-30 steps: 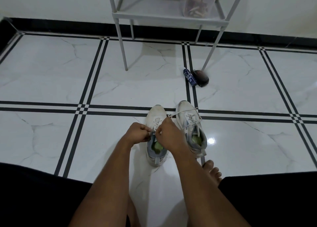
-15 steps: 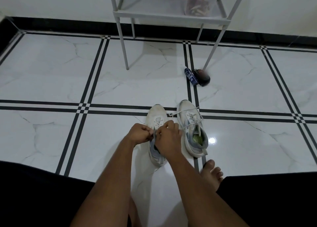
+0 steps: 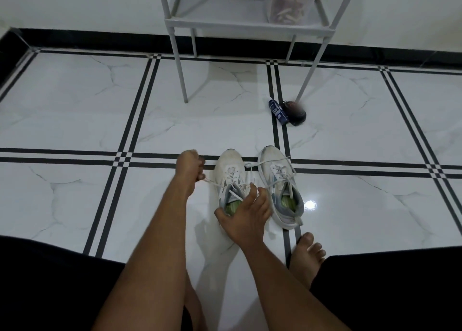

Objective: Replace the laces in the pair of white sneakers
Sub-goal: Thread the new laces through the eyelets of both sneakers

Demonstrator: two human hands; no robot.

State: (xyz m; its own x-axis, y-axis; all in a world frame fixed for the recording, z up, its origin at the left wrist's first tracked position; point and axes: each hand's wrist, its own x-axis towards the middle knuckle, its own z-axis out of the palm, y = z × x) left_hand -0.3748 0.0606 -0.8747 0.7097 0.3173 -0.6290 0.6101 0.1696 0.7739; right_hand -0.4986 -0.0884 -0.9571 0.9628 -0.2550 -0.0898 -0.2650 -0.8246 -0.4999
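Two white sneakers stand side by side on the tiled floor, toes pointing away from me. My left hand (image 3: 188, 166) is out to the left of the left sneaker (image 3: 228, 173) and pinches its white lace (image 3: 212, 181), which runs taut from the eyelets to my fingers. My right hand (image 3: 246, 214) grips the heel and collar of that same sneaker, covering its back half. The right sneaker (image 3: 280, 180) sits untouched, its white lace loose and trailing over the toe.
A small blue packet (image 3: 277, 112) and a dark round object (image 3: 295, 113) lie beyond the shoes near a grey metal shelf leg (image 3: 307, 81). The shelf holds a clear tub with a red lid (image 3: 291, 3). My bare foot (image 3: 308, 253) rests behind the right sneaker.
My left hand has pulled away to the left, drawing the lace out taut. My right hand has slid back from the eyelets to hold the sneaker's heel.
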